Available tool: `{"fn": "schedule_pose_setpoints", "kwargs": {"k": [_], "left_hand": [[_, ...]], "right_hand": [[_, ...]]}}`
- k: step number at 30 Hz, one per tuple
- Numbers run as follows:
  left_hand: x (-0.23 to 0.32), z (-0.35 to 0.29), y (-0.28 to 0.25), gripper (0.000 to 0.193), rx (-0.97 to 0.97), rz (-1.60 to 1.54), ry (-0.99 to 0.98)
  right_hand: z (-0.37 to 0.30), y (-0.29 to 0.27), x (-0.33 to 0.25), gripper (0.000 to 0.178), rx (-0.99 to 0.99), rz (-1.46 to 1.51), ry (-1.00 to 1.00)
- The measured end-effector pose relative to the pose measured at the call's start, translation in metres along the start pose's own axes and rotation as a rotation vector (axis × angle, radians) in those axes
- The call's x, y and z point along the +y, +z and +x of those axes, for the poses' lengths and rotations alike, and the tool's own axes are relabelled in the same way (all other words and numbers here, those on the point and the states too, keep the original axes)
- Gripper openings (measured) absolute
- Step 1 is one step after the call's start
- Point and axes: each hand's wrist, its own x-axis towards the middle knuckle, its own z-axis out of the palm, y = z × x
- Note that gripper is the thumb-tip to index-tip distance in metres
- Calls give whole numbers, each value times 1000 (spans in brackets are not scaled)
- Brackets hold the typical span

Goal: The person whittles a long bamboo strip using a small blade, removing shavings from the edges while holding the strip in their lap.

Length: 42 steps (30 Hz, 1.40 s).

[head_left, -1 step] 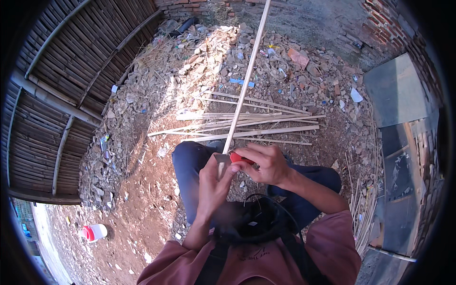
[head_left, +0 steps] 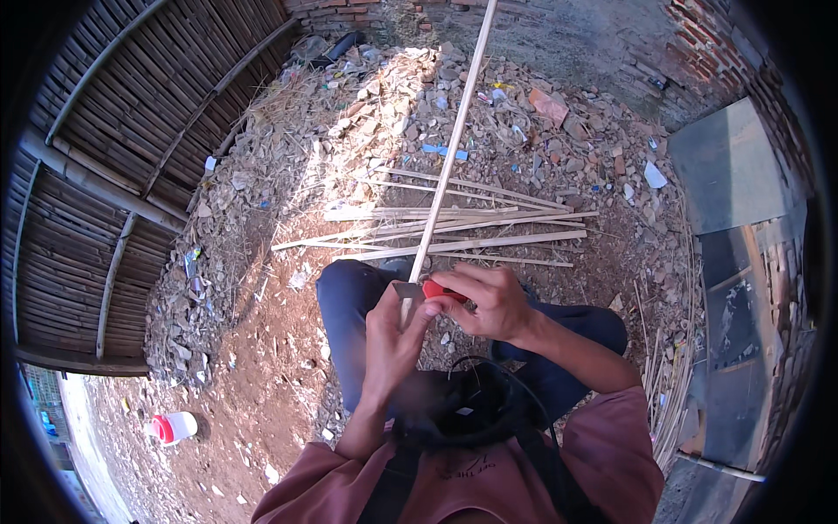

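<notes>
A long, pale, narrow strip of wood or bamboo [head_left: 451, 157] slants from between my knees up past the rubble to the top of the view. My left hand [head_left: 391, 339] grips its near end, thumb and fingers closed around it. In my right hand [head_left: 491, 301] is a knife with a red handle [head_left: 434, 290], pinched between thumb and fingers. The knife's short, broad grey blade [head_left: 407, 290] lies across the strip, right at my left fingertips. Whether the left fingers also press on the blade cannot be made out.
Several pale strips [head_left: 489, 220] lie in a loose pile beyond my knees. Rubble [head_left: 349, 144] slopes up to a brick wall [head_left: 559, 44]. A slatted bamboo panel [head_left: 113, 113] stands left, a white tub with red [head_left: 179, 426] at lower left. Grey boards [head_left: 733, 175] lean right.
</notes>
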Motion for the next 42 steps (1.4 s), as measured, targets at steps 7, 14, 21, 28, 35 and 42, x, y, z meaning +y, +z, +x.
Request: {"fn": "schedule_pose_setpoints", "kwargs": {"k": [7, 14, 21, 28, 35, 42], "left_hand": [[3, 3, 5, 28, 38, 38, 21], [9, 5, 8, 28, 57, 72, 12], [20, 4, 8, 30, 86, 260, -5], [29, 3, 9, 39, 84, 436, 53], [6, -16, 13, 36, -15, 463, -12], [23, -9, 5, 33, 13, 397, -6]], "right_hand": [[0, 0, -5, 31, 57, -41, 19], [1, 0, -9, 33, 89, -100, 41], [3, -1, -13, 35, 118, -161, 56], [10, -6, -6, 29, 161, -147, 33], [31, -52, 40, 26, 339, -88, 246], [20, -43, 30, 28, 288, 19, 145]]}}
